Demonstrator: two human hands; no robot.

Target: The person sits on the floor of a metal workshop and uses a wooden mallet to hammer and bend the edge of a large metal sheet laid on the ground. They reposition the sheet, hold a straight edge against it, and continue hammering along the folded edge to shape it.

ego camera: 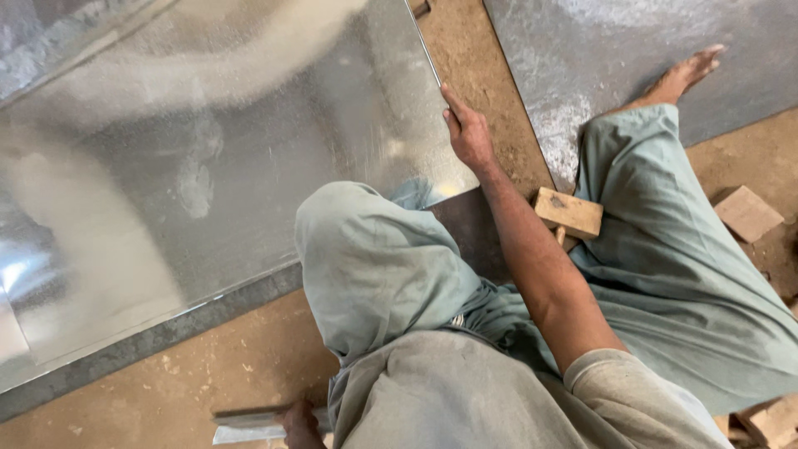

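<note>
Right hand (468, 133): grips the right edge of the large shiny galvanised metal sheet (208, 166), which lies on the dirt floor (191, 391).
Left hand (301, 424): closed on a flat grey metal strip (249, 422), bottom edge of view.
Nearby: pale wooden mallet (568, 213) beside the right forearm.

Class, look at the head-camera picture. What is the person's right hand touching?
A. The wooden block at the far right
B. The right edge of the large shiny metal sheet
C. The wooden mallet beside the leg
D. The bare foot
B: the right hand grips the edge of the metal sheet, while the wooden mallet lies untouched on the ground beside the leg.
</note>
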